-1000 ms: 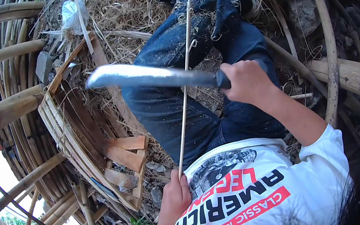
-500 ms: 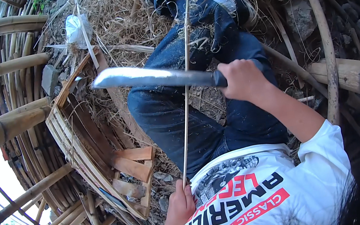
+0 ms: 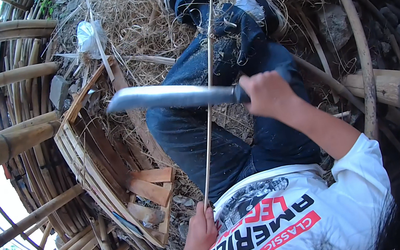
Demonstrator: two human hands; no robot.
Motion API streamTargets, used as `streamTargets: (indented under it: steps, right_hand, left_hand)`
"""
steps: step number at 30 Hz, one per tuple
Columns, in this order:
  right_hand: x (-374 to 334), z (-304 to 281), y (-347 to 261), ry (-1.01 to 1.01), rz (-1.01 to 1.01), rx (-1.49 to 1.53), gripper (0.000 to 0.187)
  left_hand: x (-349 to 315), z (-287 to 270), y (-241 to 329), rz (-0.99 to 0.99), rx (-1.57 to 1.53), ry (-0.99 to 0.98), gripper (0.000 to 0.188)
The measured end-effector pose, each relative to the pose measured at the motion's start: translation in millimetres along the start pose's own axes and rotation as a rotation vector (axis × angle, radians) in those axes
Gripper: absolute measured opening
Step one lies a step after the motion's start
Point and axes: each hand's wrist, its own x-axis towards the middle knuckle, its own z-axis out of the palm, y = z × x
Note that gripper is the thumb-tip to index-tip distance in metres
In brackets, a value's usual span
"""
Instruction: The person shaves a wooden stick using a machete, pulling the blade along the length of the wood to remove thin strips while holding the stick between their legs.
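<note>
My right hand (image 3: 270, 93) is closed round the dark handle of a machete (image 3: 169, 97). Its broad grey blade points left and lies across a long, thin bamboo strip (image 3: 209, 142) above my legs; whether the edge touches the strip I cannot tell. Low in the view, my left hand (image 3: 202, 230) grips the near end of that strip beside my shirt. From there the strip runs up and away between my bent legs, past my feet and out at the top edge. Pale shavings cling to my jeans (image 3: 196, 136).
Left of my knee stands a broken wooden crate (image 3: 91, 164) with loose slats. Bamboo poles (image 3: 18, 145) form a frame along the left; another thick pole (image 3: 389, 88) lies at right. Curled shavings (image 3: 130, 25) cover the ground ahead, with stones (image 3: 334, 25) and a white plastic bag (image 3: 89, 39).
The machete has shifted slightly toward me along the strip, its blade turning a little more level. My left hand keeps its hold in nearly the same place.
</note>
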Motion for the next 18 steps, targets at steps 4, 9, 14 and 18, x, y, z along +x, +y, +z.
streamTargets:
  steps: [4, 9, 14, 18]
  right_hand:
    - [-8.4, -5.6, -7.6, -0.086, -0.176, 0.082, 0.025]
    - [29.5, -12.9, 55.2, 0.084, 0.156, -0.095, 0.023]
    - [21.8, -10.0, 32.7, 0.060, 0.217, -0.013, 0.022]
    - [-0.6, -10.3, -0.9, -0.037, 0.019, 0.019, 0.024]
  left_hand:
    - [-1.4, -6.0, 2.5, -0.061, -0.007, -0.017, 0.014]
    - [-2.6, -6.7, -11.8, -0.021, -0.058, -0.037, 0.015]
    - [4.1, -1.5, -21.1, -0.013, -0.077, -0.034, 0.016]
    - [3.1, -4.3, -12.3, 0.015, -0.018, 0.025, 0.015]
